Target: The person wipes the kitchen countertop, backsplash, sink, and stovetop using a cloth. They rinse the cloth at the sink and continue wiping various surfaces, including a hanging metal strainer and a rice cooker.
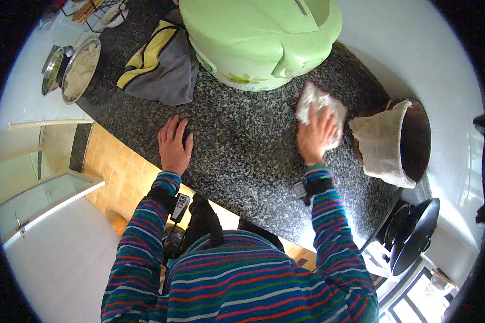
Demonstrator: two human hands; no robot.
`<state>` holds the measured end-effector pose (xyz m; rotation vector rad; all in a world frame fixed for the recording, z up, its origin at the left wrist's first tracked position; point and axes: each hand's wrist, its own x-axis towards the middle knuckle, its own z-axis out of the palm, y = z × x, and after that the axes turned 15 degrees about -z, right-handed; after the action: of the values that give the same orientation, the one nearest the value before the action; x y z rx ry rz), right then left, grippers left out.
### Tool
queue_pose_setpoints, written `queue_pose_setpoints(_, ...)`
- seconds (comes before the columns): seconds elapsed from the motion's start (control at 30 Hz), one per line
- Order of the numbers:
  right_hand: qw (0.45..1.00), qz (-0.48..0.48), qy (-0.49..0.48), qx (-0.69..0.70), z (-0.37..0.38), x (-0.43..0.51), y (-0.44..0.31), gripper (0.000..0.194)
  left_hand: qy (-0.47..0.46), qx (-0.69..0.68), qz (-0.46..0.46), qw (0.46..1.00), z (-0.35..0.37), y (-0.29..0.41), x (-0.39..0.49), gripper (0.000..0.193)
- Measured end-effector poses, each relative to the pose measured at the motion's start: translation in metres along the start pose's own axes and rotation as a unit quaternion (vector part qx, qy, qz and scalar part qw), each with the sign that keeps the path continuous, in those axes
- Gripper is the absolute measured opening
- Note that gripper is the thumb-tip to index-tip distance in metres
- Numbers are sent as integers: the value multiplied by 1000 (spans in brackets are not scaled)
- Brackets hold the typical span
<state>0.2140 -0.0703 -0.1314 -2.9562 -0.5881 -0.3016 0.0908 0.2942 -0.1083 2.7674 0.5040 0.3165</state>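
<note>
My right hand (pixel 317 135) presses flat on a pale folded cloth (pixel 310 97) on the speckled dark granite countertop (pixel 242 141). The fingers are spread a little and slightly blurred. Resting palm down near the counter's front left edge, my left hand (pixel 174 147) holds nothing. Beyond and between both hands stands a light green rice cooker (pixel 250 48). A grey and yellow cloth (pixel 165 76) lies crumpled at its left side, above my left hand.
Right of my right hand is a dark round pot (pixel 418 141) with a beige cloth (pixel 382 141) draped over it. Metal bowls of food (pixel 81 70) sit at the far left. Black pans (pixel 414 238) stand at the lower right, and a white cabinet door (pixel 56 210) hangs ajar at left.
</note>
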Motion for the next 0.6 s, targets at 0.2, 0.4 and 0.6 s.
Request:
queue_pose_setpoints(0.2,992,-39,-23,119,-22,-51,-197,75,2,-6,31,999,6,-7,1,40)
queue_pose_setpoints(0.4,982,-114,-43,146,-21,-69,-291,68,-63,-120,78,988,9,-32,5,36)
queue_pose_setpoints(0.6,997,60,8,49,-24,-189,-179,60,-222,-279,66,932,-19,-74,51,29)
